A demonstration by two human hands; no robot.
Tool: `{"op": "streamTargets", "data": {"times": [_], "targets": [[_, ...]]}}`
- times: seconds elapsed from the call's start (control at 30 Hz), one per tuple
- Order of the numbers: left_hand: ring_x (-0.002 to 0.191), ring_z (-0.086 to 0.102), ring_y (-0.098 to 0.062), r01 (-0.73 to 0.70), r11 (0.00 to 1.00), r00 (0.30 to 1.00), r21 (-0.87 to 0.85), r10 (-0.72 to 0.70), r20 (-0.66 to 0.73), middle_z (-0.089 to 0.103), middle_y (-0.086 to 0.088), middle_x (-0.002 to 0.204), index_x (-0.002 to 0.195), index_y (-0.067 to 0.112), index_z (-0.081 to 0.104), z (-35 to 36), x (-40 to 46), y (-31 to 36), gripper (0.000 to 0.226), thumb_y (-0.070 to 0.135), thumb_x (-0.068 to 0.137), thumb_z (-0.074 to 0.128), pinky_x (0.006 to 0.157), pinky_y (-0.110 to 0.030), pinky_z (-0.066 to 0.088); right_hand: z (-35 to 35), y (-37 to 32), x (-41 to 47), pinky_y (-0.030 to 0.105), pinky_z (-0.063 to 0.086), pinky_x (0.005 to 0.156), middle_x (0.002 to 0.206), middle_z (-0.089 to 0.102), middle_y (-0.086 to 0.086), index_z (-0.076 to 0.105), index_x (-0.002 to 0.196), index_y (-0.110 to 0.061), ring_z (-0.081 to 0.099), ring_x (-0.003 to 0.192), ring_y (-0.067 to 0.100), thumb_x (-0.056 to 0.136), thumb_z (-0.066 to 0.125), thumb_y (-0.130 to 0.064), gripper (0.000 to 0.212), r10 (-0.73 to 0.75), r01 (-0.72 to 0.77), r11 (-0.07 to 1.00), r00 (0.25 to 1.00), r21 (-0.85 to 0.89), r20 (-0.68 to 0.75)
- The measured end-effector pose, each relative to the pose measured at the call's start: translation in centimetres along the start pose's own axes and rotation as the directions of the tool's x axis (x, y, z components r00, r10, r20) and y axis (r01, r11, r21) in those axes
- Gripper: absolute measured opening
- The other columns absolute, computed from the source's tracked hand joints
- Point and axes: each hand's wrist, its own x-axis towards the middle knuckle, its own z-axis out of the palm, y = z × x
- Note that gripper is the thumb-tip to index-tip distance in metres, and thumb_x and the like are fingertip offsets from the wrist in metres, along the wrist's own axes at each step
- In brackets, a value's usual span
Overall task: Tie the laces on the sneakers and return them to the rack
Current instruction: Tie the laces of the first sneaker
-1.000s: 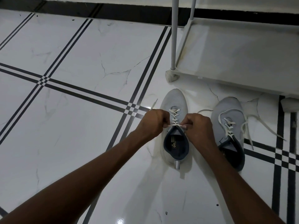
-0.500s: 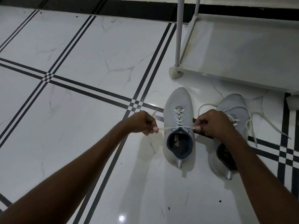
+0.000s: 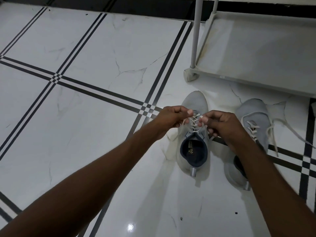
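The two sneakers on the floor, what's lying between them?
In the head view, mostly the right hand and its forearm cross the gap between the left sneaker and the right sneaker; otherwise bare floor tile.

Both forearms are bare to the frame edge; the hands (image 3: 172, 118) carry no rings; short, pale fingernails.

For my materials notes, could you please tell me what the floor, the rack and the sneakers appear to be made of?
Floor: probably glazed tile with marble-like veining; it is glossy and mirrors a light. Rack: pale matte tubes, metal or plastic, with a shelf that looks like fabric. Sneakers: grey knit-looking textile, matte, with white woven laces.
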Motion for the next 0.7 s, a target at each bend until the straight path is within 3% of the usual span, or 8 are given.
{"op": "streamTargets", "data": {"times": [0.13, 0.2, 0.3, 0.43, 0.53, 0.7], "targets": [[0.062, 0.057, -0.011, 0.002, 1.0, 0.993, -0.005, -0.003, -0.119, 0.062, 0.001, 0.064, 0.091, 0.014, 0.073, 0.8, 1.2, -1.0, 0.016, 0.028, 0.093, 0.067, 0.069, -0.028, 0.046, 1.8, 0.9, 0.4, 0.018, 0.035, 0.042, 0.073, 0.07, 0.014, 0.074, 0.091, -0.01, 0.043, 0.046, 0.013, 0.089, 0.069, -0.02, 0.011, -0.047, 0.034, 0.995, 0.989, -0.089, -0.144], [0.066, 0.062, -0.012, 0.02, 0.999, 0.998, -0.028, -0.022, -0.054, 0.065, -0.002, 0.071, 0.1, 0.015, 0.07, 0.8, 1.5, -1.1, 0.012, 0.017, 0.098, 0.059, 0.07, -0.029, 0.052, 2.1, 0.9, 0.5, 0.021, 0.042, 0.044, 0.077, 0.073, 0.016, 0.072, 0.098, -0.014, 0.049, 0.046, 0.014, 0.091, 0.065, -0.012, 0.009, -0.105, 0.081, 0.977, 0.987, -0.196, -0.118], [0.072, 0.065, -0.015, 0.051, 0.996, 0.997, -0.074, -0.046, 0.069, 0.067, -0.006, 0.082, 0.113, 0.011, 0.064, 0.4, 1.9, -1.3, 0.022, 0.001, 0.097, 0.054, 0.073, -0.029, 0.056, 2.2, 0.8, 0.7, 0.033, 0.053, 0.059, 0.079, 0.073, 0.001, 0.066, 0.102, -0.026, 0.062, 0.058, 0.014, 0.089, 0.059, -0.002, 0.028, -0.204, 0.153, 0.879, 0.977, -0.451, -0.065], [0.071, 0.065, -0.019, 0.063, 0.995, 0.998, -0.083, -0.06, 0.036, 0.07, -0.01, 0.08, 0.113, 0.002, 0.058, 1.0, 2.3, -1.5, 0.021, -0.004, 0.093, 0.059, 0.067, -0.025, 0.056, 2.6, 1.0, 0.8, 0.039, 0.057, 0.068, 0.073, 0.068, -0.003, 0.06, 0.102, -0.035, 0.065, 0.068, 0.02, 0.088, 0.052, -0.003, 0.036, -0.259, 0.17, 0.783, 0.964, -0.599, -0.065], [0.077, 0.068, -0.023, 0.116, 0.989, 0.993, -0.09, -0.117, -0.011, 0.072, -0.017, 0.09, 0.099, 0.003, 0.066, 0.9, 2.7, -1.6, 0.011, 0.0, 0.089, 0.066, 0.069, -0.024, 0.058, 2.4, 1.4, 1.2, 0.041, 0.057, 0.065, 0.07, 0.068, 0.003, 0.06, 0.103, -0.036, 0.065, 0.063, 0.023, 0.089, 0.051, -0.004, 0.036, -0.255, 0.15, 0.779, 0.963, -0.609, -0.089], [0.08, 0.065, -0.02, 0.169, 0.97, 0.983, -0.173, -0.151, 0.108, 0.07, -0.012, 0.087, 0.09, 0.006, 0.071, 0.4, 2.5, -1.9, 0.012, 0.007, 0.095, 0.06, 0.082, -0.027, 0.054, 2.3, 1.3, 1.1, 0.024, 0.047, 0.044, 0.063, 0.069, 0.008, 0.065, 0.1, -0.03, 0.055, 0.04, 0.009, 0.09, 0.058, -0.004, 0.029, -0.191, 0.125, 0.891, 0.975, -0.436, -0.11]]}}
